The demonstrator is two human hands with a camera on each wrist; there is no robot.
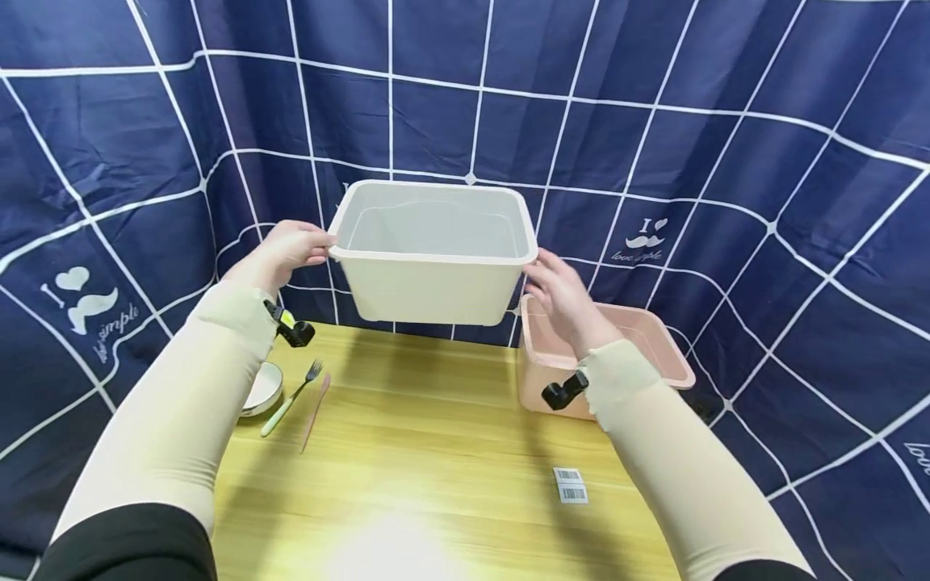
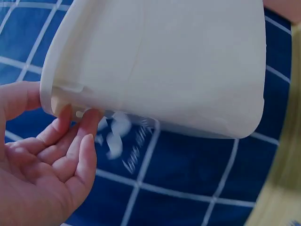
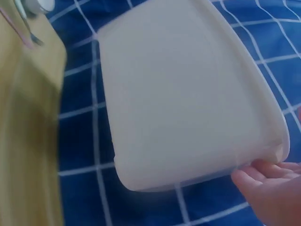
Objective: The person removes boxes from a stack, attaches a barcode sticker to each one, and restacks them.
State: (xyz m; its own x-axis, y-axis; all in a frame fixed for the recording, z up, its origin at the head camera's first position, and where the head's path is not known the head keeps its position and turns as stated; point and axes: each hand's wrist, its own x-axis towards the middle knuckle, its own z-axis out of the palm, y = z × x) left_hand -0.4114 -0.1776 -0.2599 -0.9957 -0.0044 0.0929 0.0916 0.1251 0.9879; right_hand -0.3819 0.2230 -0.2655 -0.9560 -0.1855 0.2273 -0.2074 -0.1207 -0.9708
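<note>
A white plastic storage bin (image 1: 429, 290) is held up above the far side of the table, its open top facing up and its inside bare. My left hand (image 1: 291, 246) grips the rim at its left end; in the left wrist view the thumb lies on the outer rim and the fingers (image 2: 89, 122) curl under it. The right hand (image 1: 559, 290) holds the opposite end, with fingertips (image 3: 242, 176) tucked beneath the rim in the right wrist view. The bin's underside is hidden in the head view.
A pink bin (image 1: 541, 363) stands at the table's right back, partly behind my right arm. At left lie a white bowl (image 1: 267, 387), a green-handled fork (image 1: 291, 401) and a pink knife (image 1: 316, 411). A barcode label (image 1: 570, 486) is on the wooden table (image 1: 436, 420). Blue curtain (image 1: 436, 121) surrounds it.
</note>
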